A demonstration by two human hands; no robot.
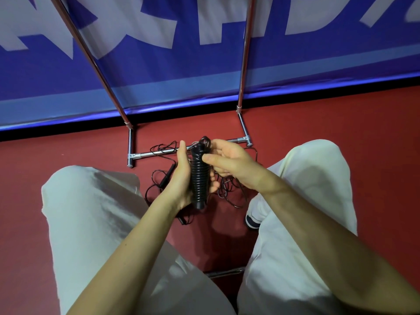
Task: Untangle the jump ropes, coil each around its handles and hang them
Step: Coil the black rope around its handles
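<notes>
Both hands are raised between the knees, clamped on one black jump rope. This coiled rope [200, 178] is wound in tight turns around its handles and is held upright. It is gripped at its lower half by the left hand [181, 176], whose thumb lies straight along the left side of the coil while the fingertips show past its right edge. The palm side of that grip is hidden behind the coil. A small loop of cord [205, 142] at the top of the bundle is met by the right hand [227, 160], whose fingers are curled around it; whether the cord is pinched or only hooked cannot be made out, since the fingertips are covered by the loop and the hand's own back.

Below the hands, a loose tangle of rope [229, 189] lies on the red floor [68, 153], largely covered by the hands and wrists. One black handle [168, 175] can be seen to the left of the left hand, and another handle end [182, 220] shows under the left forearm. How many ropes make up the tangle cannot be told.

A chrome rack [154, 153] stands on the floor just beyond the tangle; its uprights are cut off by the top edge. A blue banner [204, 71] with blurred white lettering is seen behind it. Pale trousers [91, 212] fill both lower sides, and a shoe tip [251, 220] shows beside the right knee.
</notes>
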